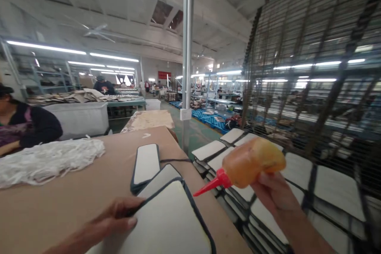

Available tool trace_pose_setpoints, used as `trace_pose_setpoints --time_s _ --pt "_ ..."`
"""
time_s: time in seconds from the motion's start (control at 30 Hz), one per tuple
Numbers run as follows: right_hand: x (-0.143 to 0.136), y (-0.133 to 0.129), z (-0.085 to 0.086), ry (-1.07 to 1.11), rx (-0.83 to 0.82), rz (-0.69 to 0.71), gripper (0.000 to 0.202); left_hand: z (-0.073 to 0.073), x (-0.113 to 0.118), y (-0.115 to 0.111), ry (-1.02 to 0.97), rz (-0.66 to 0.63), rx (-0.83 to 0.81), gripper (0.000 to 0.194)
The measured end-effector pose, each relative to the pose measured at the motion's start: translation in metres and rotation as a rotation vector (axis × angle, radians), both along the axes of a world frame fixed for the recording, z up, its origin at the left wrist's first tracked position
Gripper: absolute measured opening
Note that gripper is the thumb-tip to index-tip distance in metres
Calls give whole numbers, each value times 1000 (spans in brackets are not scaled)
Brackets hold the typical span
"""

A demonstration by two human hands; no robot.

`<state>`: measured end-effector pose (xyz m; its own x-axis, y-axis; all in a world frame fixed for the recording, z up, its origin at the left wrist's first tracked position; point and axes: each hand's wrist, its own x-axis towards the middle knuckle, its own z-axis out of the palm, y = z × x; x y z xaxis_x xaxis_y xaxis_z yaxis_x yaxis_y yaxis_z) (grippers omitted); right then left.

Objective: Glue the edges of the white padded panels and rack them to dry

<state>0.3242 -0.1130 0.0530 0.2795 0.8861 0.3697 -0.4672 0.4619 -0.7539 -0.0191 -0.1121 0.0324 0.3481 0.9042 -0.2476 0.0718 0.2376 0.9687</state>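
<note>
My left hand (116,218) pinches the left edge of a white panel with dark edging (169,222), thumb on top and fingers underneath. My right hand (272,190) grips a squeeze bottle (253,162) of amber liquid, tilted so that its red nozzle (210,184) points down and left. The nozzle tip sits close to the panel's dark right edge; whether it touches, I cannot tell. Under and behind that panel lies another white panel (163,178). Farther back on the table is a small stack of narrow dark-edged panels (147,162).
A brown-topped table (116,158) carries a heap of white strips (47,158) on its left. Stacked panels (297,166) fill the right side, beside a tall wire rack (312,67). A metal post (187,47) stands ahead. A person in dark clothing (38,123) sits at the left.
</note>
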Motion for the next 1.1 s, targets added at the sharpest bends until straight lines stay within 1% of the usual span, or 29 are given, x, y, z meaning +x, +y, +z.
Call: trace_pose_setpoints --time_s 0.07,0.1,0.17,0.27,0.3,0.37,0.47,0.57,0.67,0.73,0.83,0.9,0.97,1.03,1.1 --pt "5 -8 5 -93 -11 26 42 4 11 -7 9 -93 29 35" --pt "8 -13 6 -129 -19 43 39 6 15 -11 14 -118 43 35" --pt "12 -22 8 -162 -27 62 36 7 20 -19 8 -129 47 38" --pt "15 -34 12 -179 -26 96 35 7 23 -28 33 -211 46 44" --pt "16 -37 14 -191 -21 115 34 7 23 -31 42 -212 46 45" --pt "17 -42 17 -220 -11 150 34 7 23 -36 34 -166 46 44" --pt "19 -48 17 -248 -13 166 43 9 23 -45 9 -120 44 40" --pt "22 -54 12 -248 -15 182 48 14 20 -51 36 -138 36 41" --pt "23 -61 8 -235 -1 214 49 16 16 -54 29 -104 49 38" --pt "23 -63 10 -229 2 231 51 15 15 -54 37 -120 62 37" --pt "22 -61 17 -233 10 217 51 11 16 -53 58 -167 78 38" --pt "24 -58 19 -236 8 201 51 9 19 -53 29 -153 82 38" --pt "27 -57 16 -234 -23 193 52 9 21 -53 -2 -126 66 41" --pt "31 -61 8 -227 -63 188 54 8 23 -52 -7 -105 48 45" --pt "35 -68 -1 -202 -109 183 60 5 24 -50 -3 -82 46 44"
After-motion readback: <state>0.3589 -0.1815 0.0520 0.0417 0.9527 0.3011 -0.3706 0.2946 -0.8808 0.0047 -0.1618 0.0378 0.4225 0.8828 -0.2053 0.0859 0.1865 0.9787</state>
